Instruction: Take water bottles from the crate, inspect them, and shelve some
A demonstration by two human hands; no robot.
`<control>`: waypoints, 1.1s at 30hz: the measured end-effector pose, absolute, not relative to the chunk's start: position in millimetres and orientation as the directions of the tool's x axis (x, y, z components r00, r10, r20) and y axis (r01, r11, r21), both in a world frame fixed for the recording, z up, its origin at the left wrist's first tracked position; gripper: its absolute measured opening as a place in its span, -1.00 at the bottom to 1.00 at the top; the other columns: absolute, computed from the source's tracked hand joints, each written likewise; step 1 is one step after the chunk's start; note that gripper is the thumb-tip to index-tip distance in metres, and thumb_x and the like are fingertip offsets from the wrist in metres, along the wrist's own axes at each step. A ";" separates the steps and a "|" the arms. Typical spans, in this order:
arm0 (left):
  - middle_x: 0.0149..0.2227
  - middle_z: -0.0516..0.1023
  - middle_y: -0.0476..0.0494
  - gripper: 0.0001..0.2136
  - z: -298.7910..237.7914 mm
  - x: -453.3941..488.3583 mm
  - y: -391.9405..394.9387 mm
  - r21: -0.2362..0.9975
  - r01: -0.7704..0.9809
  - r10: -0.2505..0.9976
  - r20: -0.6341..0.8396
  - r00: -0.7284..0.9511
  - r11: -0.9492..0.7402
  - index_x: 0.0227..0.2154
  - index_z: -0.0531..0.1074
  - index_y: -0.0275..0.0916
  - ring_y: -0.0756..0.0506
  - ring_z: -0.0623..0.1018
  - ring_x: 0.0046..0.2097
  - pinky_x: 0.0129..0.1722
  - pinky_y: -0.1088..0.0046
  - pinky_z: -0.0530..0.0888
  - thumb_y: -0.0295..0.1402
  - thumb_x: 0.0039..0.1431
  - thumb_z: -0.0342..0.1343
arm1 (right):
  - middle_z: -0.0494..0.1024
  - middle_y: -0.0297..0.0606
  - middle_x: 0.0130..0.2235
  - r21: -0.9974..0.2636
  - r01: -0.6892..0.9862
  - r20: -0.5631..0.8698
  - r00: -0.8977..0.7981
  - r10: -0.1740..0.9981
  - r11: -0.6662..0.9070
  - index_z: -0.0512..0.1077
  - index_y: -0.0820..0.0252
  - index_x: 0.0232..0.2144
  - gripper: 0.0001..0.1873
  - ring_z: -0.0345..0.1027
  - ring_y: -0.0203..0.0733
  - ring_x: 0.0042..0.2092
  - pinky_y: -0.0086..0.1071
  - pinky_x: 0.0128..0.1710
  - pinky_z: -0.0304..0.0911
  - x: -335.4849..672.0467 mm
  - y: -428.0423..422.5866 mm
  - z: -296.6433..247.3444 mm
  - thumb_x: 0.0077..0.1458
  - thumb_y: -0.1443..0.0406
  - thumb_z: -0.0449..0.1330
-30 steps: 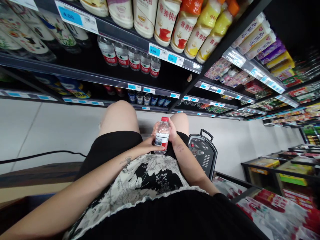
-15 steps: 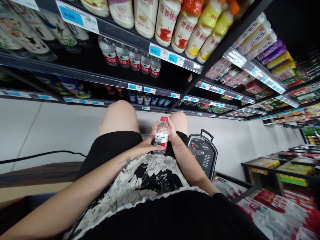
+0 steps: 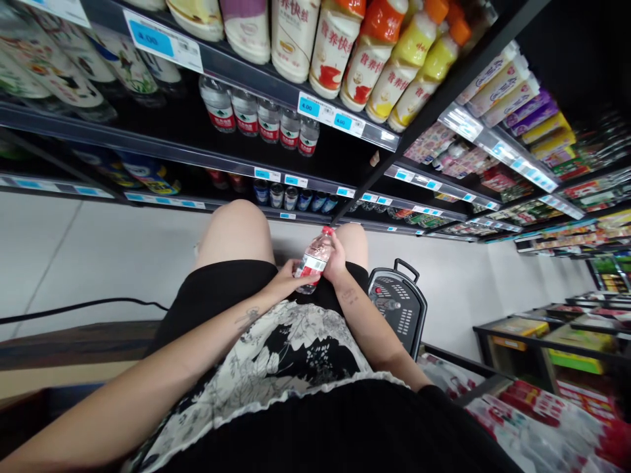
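Note:
A clear water bottle (image 3: 314,259) with a red cap and a red and white label is held over my lap, its top leaning to the right. My left hand (image 3: 288,279) grips the lower part, the thumb lying across the label. Around the upper part, just below the cap, my right hand (image 3: 336,259) is closed. Some fingers of both hands are hidden behind the bottle. Similar red-labelled water bottles (image 3: 269,121) stand in a row on the shelf ahead.
Dark shelves (image 3: 162,151) run across in front, with milk drink bottles (image 3: 325,49) above and small cans (image 3: 290,196) on the bottom level. A black shopping basket (image 3: 419,312) with a bottle inside sits at my right. Bagged goods (image 3: 532,420) lie at lower right.
The bottle has gone from nearly upright to tilted, its base swinging left and the label turning. Both hands have shifted with it and still hold it.

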State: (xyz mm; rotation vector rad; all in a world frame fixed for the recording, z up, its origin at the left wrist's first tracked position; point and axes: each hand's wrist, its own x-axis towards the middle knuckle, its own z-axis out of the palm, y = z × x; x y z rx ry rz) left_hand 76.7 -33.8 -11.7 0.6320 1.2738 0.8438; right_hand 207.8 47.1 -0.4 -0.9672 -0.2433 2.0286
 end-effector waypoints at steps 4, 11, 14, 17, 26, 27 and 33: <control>-0.27 0.58 -0.06 -0.31 -6.8 75.1 -32.7 0.848 -0.167 0.860 -0.510 -0.001 0.503 -0.19 0.39 -0.25 -0.17 0.61 -0.19 -0.12 0.26 0.54 -0.20 -0.45 0.57 | 0.55 -0.30 -0.41 -0.497 -0.637 -0.535 -0.310 0.786 -0.590 0.42 0.17 -0.37 -0.67 0.45 -0.23 -0.35 -0.36 -0.21 0.43 205.7 45.8 2.7 0.30 0.09 0.06; -0.40 0.57 0.02 -0.39 1.8 76.2 -33.6 0.810 -0.258 0.845 -0.532 0.055 0.527 -0.24 0.39 -0.24 -0.10 0.59 -0.38 -0.36 0.34 0.56 -0.27 -0.42 0.55 | 0.57 -0.28 -0.36 -0.571 -0.600 -0.489 -0.301 0.819 -0.561 0.45 0.19 -0.30 -0.67 0.47 -0.18 -0.29 -0.30 -0.11 0.42 203.9 43.7 4.5 0.28 0.08 0.05; -0.41 0.62 -0.06 -0.47 0.9 74.8 -31.6 0.673 -0.399 0.780 -0.575 0.245 0.622 -0.23 0.46 -0.28 -0.12 0.63 -0.37 -0.27 0.29 0.59 -0.27 -0.33 0.51 | 0.58 -0.25 -0.36 -0.616 -0.574 -0.506 -0.237 0.829 -0.540 0.43 0.16 -0.35 -0.63 0.47 -0.14 -0.27 -0.25 -0.10 0.43 206.1 43.3 5.3 0.25 0.01 0.05; -0.27 0.69 -0.23 -0.55 -2.4 71.3 -31.7 0.560 -0.448 0.717 -0.545 0.435 0.697 -0.22 0.53 -0.31 -0.20 0.68 -0.24 -0.07 0.18 0.60 -0.27 -0.22 0.47 | 0.60 -0.20 -0.33 -0.623 -0.534 -0.487 -0.307 0.817 -0.572 0.43 0.15 -0.28 -0.54 0.50 -0.06 -0.23 -0.18 -0.14 0.45 209.4 42.2 9.7 0.24 -0.07 -0.02; -0.25 0.69 -0.26 -0.57 -2.7 74.2 -34.1 0.514 -0.465 0.693 -0.549 0.467 0.721 -0.23 0.54 -0.32 -0.20 0.69 -0.23 -0.07 0.23 0.60 -0.24 -0.19 0.45 | 0.62 -0.13 -0.32 -0.668 -0.419 -0.460 -0.417 0.784 -0.615 0.45 0.23 -0.13 -0.39 0.51 -0.06 -0.34 -0.21 -0.31 0.46 209.4 40.4 16.2 0.29 -0.11 -0.14; -0.27 0.69 -0.23 -0.55 -1.3 75.7 -33.6 0.514 -0.462 0.691 -0.568 0.447 0.723 -0.23 0.53 -0.31 -0.18 0.68 -0.26 -0.11 0.26 0.60 -0.26 -0.21 0.46 | 0.62 -0.14 -0.33 -0.657 -0.426 -0.475 -0.406 0.780 -0.622 0.46 0.24 -0.14 -0.41 0.50 -0.09 -0.37 -0.24 -0.32 0.45 208.3 40.8 15.1 0.31 -0.08 -0.15; -0.42 0.60 -0.01 -0.45 -1.2 78.1 -32.9 0.768 -0.333 0.835 -0.530 0.151 0.547 -0.18 0.45 -0.27 -0.10 0.60 -0.39 -0.28 0.33 0.56 -0.29 -0.30 0.49 | 0.61 -0.35 -0.34 -0.679 -0.466 -0.494 -0.284 0.822 -0.568 0.42 0.14 -0.30 -0.77 0.48 -0.27 -0.28 -0.40 -0.15 0.45 205.9 45.6 5.3 0.31 0.22 0.00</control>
